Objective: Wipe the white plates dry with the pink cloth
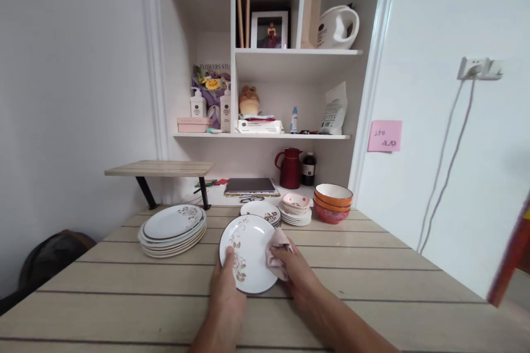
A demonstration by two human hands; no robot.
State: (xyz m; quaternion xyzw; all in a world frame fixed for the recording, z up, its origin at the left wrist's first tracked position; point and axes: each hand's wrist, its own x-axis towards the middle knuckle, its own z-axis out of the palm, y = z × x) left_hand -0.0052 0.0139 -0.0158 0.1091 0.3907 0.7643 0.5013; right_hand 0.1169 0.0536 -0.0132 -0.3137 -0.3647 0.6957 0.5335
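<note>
A white plate (253,248) with a brown flower pattern and a dark rim is held tilted above the table, its face toward me. My left hand (227,287) grips its left edge, thumb on the face and fingers hidden behind. At the right edge, my right hand (296,267) is closed on a pinkish cloth (278,253), pressed against the rim. Just behind lies a stack of smaller patterned plates (259,209). To the left is a stack of larger plates (171,226), the top one with a grey flower print.
Small white dishes (296,218) carry pink bowls (295,202); stacked orange and red bowls (332,201) stand right of them. A raised wooden shelf (159,167) stands at the table's back left. Behind are a laptop (250,185), a red jug (290,168) and a dark bottle (308,168).
</note>
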